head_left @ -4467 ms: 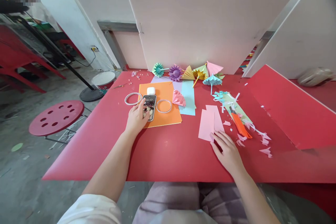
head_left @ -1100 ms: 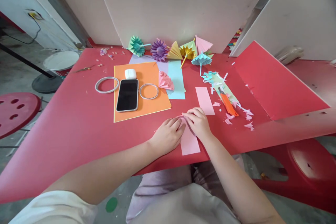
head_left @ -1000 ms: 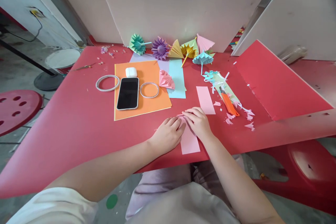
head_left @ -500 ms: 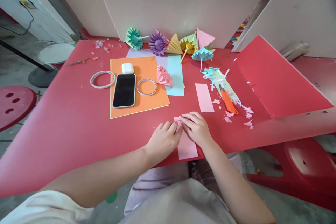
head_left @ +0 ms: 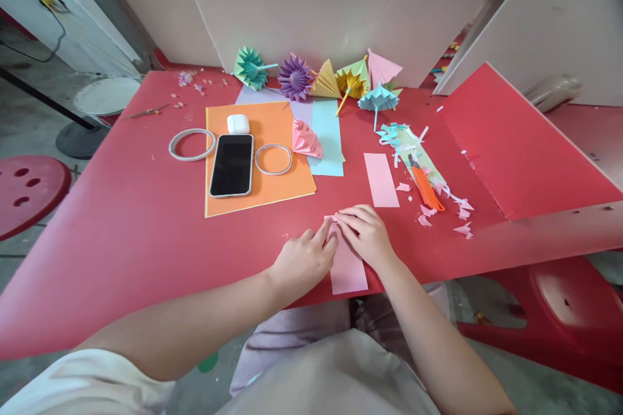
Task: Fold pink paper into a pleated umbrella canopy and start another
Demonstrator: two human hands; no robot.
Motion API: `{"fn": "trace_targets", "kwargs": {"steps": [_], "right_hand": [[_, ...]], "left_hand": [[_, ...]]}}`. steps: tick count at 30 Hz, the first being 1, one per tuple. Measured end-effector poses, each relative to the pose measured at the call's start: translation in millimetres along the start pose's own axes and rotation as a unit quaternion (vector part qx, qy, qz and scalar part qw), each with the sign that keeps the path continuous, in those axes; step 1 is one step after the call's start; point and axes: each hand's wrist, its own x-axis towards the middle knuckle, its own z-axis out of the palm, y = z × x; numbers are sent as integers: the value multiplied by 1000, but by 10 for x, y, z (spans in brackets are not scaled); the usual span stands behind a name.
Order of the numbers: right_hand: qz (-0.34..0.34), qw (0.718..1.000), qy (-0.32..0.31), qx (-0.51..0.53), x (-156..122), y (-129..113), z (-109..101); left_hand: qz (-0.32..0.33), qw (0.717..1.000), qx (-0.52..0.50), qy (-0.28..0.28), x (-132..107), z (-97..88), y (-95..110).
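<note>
At the near edge of the red table, a pink paper strip is pinched at its far end by the left hand and right hand. Seems light and floppy, easily creased, so probably best gripped lightly at the edges.

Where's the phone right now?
In the head view, the phone lies left of centre on the orange sheet, between two rings, with the white earbud case just beyond it.

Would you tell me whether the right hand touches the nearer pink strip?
Touching: the head view shows the right hand pressing on the nearer pink strip.
</note>
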Motion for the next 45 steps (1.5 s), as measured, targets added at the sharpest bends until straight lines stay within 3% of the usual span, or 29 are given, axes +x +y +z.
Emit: {"fn": "trace_targets", "kwargs": {"steps": [7,11,13,15,17,21,32,35,38,39,41,45], "right_hand": [[31,999,0,35,10,26,-3],[36,998,0,52,15,35,-5],[39,998,1,58,18,34,-5],[43,997,5,60,20,31,-5],[46,997,8,61,22,27,-6],[47,997,6,61,28,21,-18],[34,998,1,46,24,11,-18],[32,999,-6,43,18,1,-30],[24,999,-19,44,11,-9,-42],[20,999,-23,44,9,-11,-43],[13,999,-25,43,8,-12,-40],[13,999,-12,38,9,-10,-27]], "left_hand": [[-1,1000,-10,1,-18,14,20],[-30,997,-65,31,54,-29,-147],[-96,992,-51,66,107,-54,-356],[-214,973,-16,88,142,-61,-619],[-301,950,3,78,150,-43,-878],[-373,927,-17,35,116,25,-1193],[-379,925,-4,29,114,45,-1220],[-345,936,5,73,141,45,-1155],[-252,959,-8,126,176,20,-937],[-198,969,-28,144,179,7,-832],[-26,983,-95,153,166,-21,-598],[207,957,-168,114,102,-34,-234]]}}
